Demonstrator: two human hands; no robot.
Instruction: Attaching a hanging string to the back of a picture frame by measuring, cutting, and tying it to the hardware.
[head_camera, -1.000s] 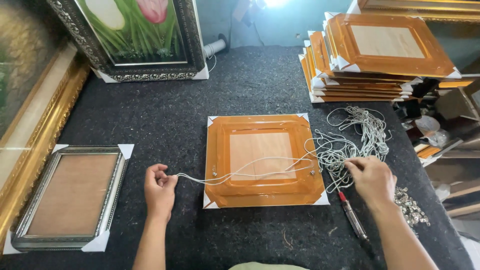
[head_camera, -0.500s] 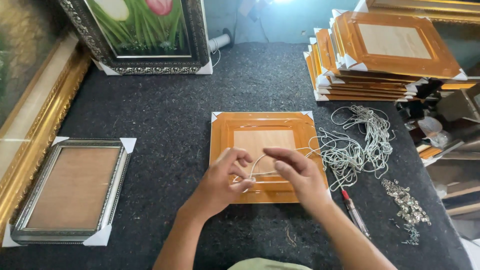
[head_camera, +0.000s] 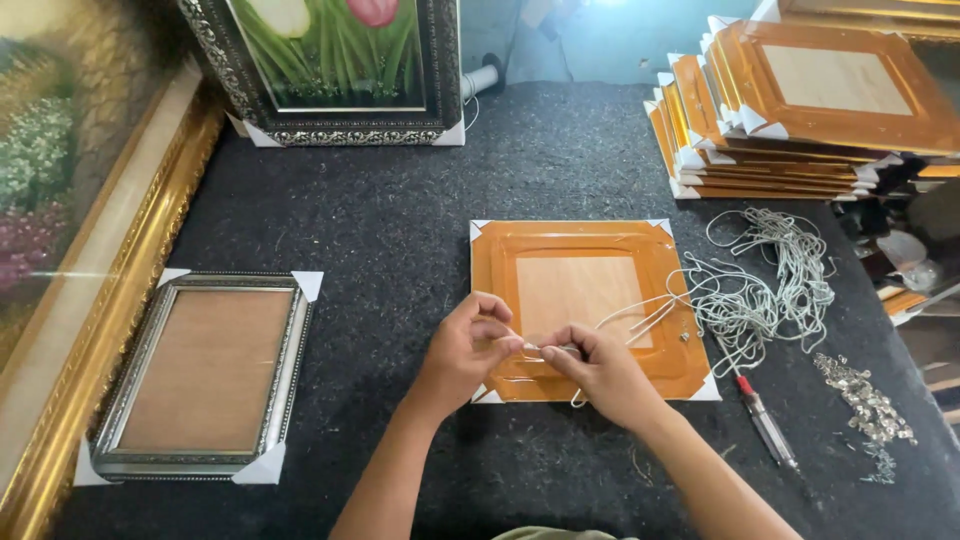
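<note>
Hands lowered | both (head_camera: 468, 345) (head_camera: 597, 368) grips pinching thin white cord (head_camera: 640, 315) | orange frame (head_camera: 585, 305) face-down

Orange frame (head_camera: 590, 308) looks like glossy lacquered wood, with a matt, plain wood backing. The cord (head_camera: 760, 285) is thin, whitish string. Worktop (head_camera: 400, 250) is covered in rough, dark, felt-like cloth. Silver frame (head_camera: 205, 372) has a metallic sheen with a matt brown board back. Hooks (head_camera: 865, 398) look like shiny metal.
</note>
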